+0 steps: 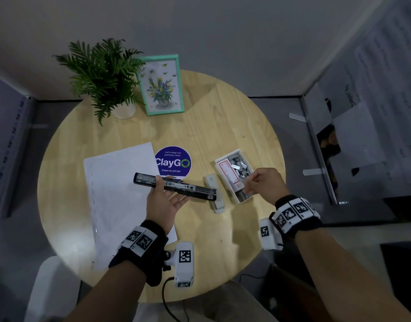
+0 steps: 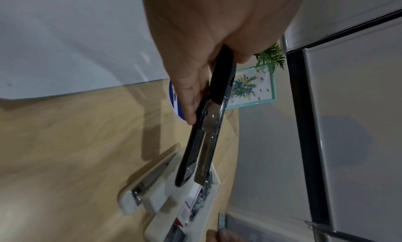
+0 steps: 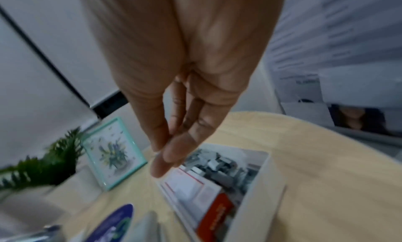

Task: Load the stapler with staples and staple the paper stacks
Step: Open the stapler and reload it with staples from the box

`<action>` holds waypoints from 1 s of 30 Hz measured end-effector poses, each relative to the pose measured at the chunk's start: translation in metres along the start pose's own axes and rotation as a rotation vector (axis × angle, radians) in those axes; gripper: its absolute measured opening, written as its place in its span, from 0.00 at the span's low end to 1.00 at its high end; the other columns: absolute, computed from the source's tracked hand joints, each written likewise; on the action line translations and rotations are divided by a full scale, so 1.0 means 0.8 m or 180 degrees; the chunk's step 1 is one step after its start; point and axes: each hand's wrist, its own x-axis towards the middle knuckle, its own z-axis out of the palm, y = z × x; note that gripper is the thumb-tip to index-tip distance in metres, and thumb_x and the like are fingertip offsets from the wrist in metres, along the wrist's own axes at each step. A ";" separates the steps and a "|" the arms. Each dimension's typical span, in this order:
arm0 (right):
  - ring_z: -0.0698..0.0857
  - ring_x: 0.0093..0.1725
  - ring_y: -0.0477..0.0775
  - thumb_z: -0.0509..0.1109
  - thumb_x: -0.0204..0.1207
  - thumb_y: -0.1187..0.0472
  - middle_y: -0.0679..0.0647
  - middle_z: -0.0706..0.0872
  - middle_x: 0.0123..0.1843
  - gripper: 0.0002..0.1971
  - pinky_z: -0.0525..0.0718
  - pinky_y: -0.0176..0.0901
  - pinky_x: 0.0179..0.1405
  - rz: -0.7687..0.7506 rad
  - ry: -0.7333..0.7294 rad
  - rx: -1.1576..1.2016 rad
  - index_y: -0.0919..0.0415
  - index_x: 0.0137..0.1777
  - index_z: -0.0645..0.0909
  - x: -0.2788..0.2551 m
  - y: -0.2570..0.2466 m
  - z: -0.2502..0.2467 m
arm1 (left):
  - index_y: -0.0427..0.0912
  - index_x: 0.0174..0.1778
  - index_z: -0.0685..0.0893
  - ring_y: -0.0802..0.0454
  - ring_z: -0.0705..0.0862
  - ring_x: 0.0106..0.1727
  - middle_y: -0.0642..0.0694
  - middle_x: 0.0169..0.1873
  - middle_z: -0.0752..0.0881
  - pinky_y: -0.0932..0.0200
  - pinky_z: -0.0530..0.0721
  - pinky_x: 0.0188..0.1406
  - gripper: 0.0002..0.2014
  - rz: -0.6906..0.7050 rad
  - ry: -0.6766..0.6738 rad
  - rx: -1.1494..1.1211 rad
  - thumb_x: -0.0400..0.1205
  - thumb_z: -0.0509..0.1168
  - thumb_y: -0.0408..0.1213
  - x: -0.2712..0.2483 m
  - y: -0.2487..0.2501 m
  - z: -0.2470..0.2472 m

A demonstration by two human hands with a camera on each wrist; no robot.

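Note:
My left hand (image 1: 163,198) grips a long black stapler (image 1: 188,188), thumb on top and fingers beneath. The stapler is swung open, and its metal staple channel (image 2: 206,142) shows in the left wrist view. It hovers above a white paper stack (image 1: 120,194). My right hand (image 1: 260,182) is over the near end of a white box of staples (image 1: 226,155), with thumb and fingertips (image 3: 172,153) pinched together. A grey staple strip (image 2: 222,221) seems to stand up from that pinch. A white stapler (image 1: 217,203) lies on the table between the hands.
The round wooden table (image 1: 223,112) carries a potted fern (image 1: 102,77) and a teal picture frame (image 1: 161,86) at the back, and a blue ClayGo sticker (image 1: 173,162) in the middle. Walls and panels stand close on both sides.

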 end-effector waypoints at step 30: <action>0.86 0.42 0.51 0.77 0.69 0.68 0.51 0.88 0.42 0.06 0.86 0.43 0.42 -0.2481 0.0470 -0.0038 0.63 0.45 0.92 -0.075 -0.084 0.080 | 0.43 0.55 0.81 0.35 0.85 0.62 0.37 0.55 0.89 0.39 0.82 0.65 0.21 0.0447 -0.0741 -0.0638 0.87 0.49 0.54 -0.039 0.032 0.008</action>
